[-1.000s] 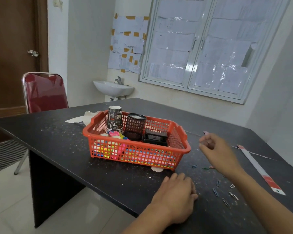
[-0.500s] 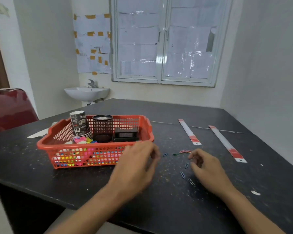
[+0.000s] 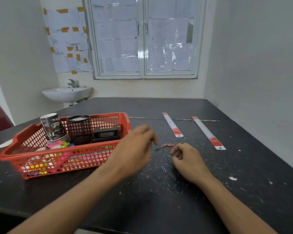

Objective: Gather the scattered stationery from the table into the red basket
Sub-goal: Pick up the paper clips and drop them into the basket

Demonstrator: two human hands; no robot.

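Red basket was seen on the black table, left side, loaded – cup stack, mesh holder, black box. Loose paper clips were scattered between the hands. One clip was pinched by the right hand, fingers curled. Left hand was blurred, just beside the basket's right end – grip could not be told. Two rulers were laid farther back.

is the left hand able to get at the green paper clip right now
Probably yes: the left hand is right beside the green paper clip, which lies uncovered on the black table with nothing between them.
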